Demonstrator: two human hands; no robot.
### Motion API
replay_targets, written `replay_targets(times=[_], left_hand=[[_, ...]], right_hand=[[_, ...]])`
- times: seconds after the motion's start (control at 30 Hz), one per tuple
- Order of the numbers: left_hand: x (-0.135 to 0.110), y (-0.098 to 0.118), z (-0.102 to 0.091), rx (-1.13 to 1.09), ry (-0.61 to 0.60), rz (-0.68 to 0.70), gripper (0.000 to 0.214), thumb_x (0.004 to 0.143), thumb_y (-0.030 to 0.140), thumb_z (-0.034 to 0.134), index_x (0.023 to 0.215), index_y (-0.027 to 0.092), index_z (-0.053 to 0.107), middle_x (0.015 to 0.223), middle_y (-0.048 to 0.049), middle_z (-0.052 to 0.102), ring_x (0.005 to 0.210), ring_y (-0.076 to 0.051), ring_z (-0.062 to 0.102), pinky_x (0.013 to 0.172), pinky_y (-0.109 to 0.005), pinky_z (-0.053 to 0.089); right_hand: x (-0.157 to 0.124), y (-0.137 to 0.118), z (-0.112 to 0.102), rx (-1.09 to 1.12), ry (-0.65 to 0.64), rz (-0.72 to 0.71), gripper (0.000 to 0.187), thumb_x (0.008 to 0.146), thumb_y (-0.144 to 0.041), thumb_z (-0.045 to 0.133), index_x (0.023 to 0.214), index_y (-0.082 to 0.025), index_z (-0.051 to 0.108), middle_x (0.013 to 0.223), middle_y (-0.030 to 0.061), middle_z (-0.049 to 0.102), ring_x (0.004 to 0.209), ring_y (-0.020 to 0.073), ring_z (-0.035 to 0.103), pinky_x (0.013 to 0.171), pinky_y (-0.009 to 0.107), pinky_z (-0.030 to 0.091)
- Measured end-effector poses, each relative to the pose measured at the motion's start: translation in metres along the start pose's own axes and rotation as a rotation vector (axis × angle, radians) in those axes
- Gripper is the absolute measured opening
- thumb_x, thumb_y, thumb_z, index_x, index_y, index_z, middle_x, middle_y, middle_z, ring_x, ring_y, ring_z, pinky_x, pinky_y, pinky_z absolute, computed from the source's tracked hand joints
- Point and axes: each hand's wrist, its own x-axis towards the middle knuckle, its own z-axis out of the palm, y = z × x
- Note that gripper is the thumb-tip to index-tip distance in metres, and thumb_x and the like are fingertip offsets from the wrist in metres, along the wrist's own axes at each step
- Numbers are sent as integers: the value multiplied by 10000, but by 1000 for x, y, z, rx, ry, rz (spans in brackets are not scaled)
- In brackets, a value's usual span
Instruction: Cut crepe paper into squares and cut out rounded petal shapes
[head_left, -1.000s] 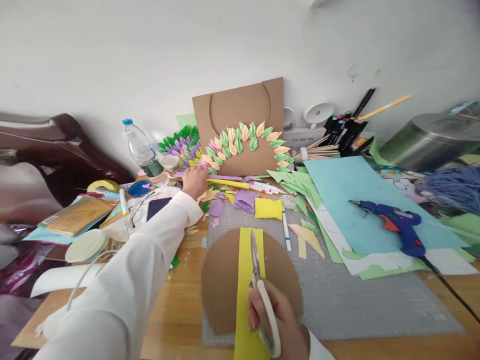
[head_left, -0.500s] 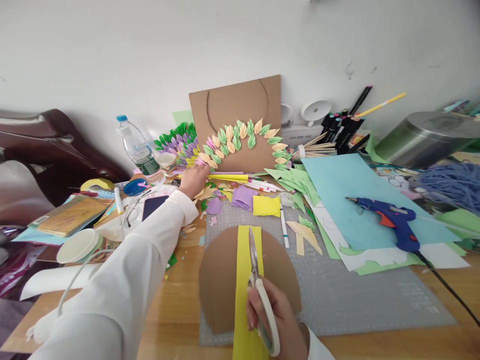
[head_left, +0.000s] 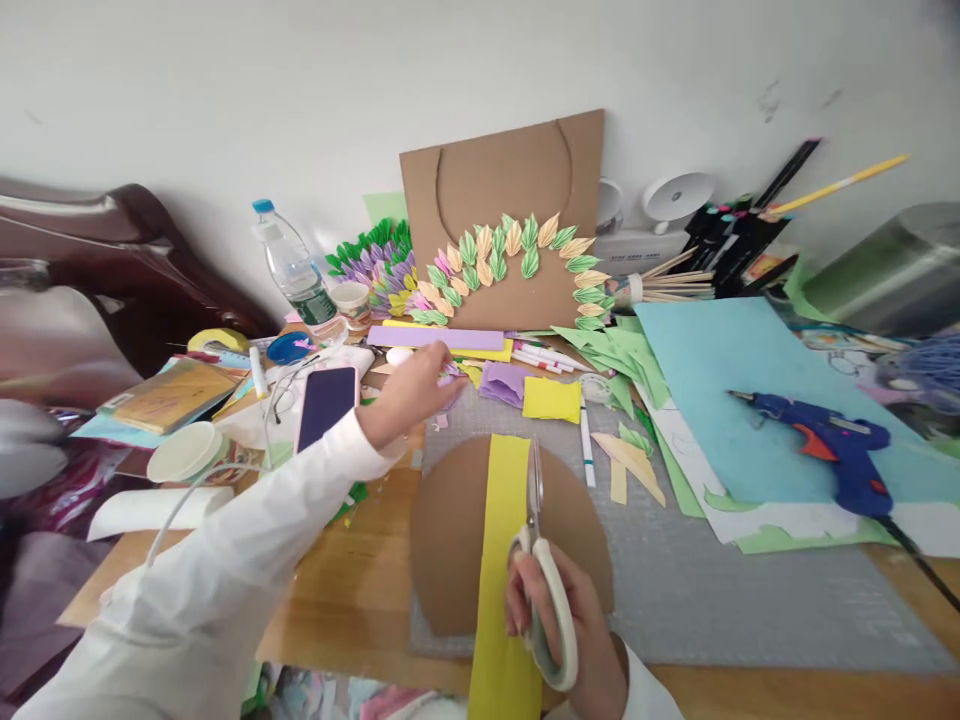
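My right hand grips white-handled scissors. Their blades look closed and point away from me, along the right edge of a long yellow paper strip. That strip runs over a round-topped brown cardboard piece on the grey cutting mat. My left hand reaches forward with curled fingers to the small purple paper scraps; what its fingertips pinch is hidden. Just beyond it lies a flat purple strip over yellow paper. Folded purple paper and folded yellow paper sit to its right.
A blue glue gun rests on blue paper at right, its cord trailing off. Cardboard with paper leaves leans on the wall. A bottle, phone and paper cup stand or lie at left.
My left hand has drawn back from the strips by the leaf-decorated cardboard to the purple scraps. The purple strip now shows flat. The scissors have shifted to the yellow strip's right edge. The view has shifted.
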Motion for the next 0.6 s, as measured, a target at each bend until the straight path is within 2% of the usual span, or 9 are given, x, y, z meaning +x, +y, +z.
replay_targets(times=[0.07,0.13,0.2,0.3,0.43,0.53,0.57,0.6], left_hand=[[-32,19,11,-134,-82,-13,316,820,451,631,968,188,541,846,-65,653,740,-246,636,648,-337,464],[-62,36,24,-257,-161,-5,342,768,462,680,944,214,524,717,-22,625,641,-228,617,561,-305,423],[-83,49,37,-362,-197,-7,327,710,369,738,887,223,506,706,-17,610,642,-230,612,549,-299,403],[-98,59,52,-527,-197,-23,300,690,199,710,913,226,512,807,-41,636,733,-242,631,619,-311,436],[-100,53,57,-783,-224,-62,381,702,170,694,1047,215,538,896,-60,671,803,-237,657,687,-325,490],[-102,39,48,-986,-286,-82,346,736,237,698,1060,183,590,975,-83,694,853,-231,675,731,-327,524],[-104,33,43,-1050,-316,-87,306,755,272,694,1033,170,617,988,-90,702,873,-234,679,743,-328,532],[-107,27,39,-1109,-346,-96,279,774,311,689,1002,158,643,983,-96,711,883,-240,683,744,-327,538]], right_hand=[[0,-3,0,1,21,-7,481,832,-636,580,644,-210,464,464,-41,497,441,108,478,489,250,389],[0,-6,1,-1,43,-19,497,809,-654,593,628,-211,461,445,-41,490,430,109,474,477,249,390],[1,-7,1,-6,63,-32,495,799,-656,602,631,-210,469,434,-41,489,427,113,481,471,250,395],[2,-6,3,-27,96,-55,484,793,-658,602,652,-211,482,432,-43,486,419,120,489,460,253,404],[-1,-8,-6,-114,177,-117,489,788,-682,574,647,-224,474,453,-33,489,420,131,480,448,267,398],[-7,-25,-37,-256,299,-180,415,812,-608,599,672,-231,497,538,-13,535,490,146,499,490,273,400],[-7,-34,-52,-366,379,-206,372,827,-561,604,682,-231,511,573,1,554,527,159,520,520,281,407],[-7,-43,-67,-746,511,-257,360,863,-562,525,707,-239,519,579,12,568,518,173,530,511,288,408]])
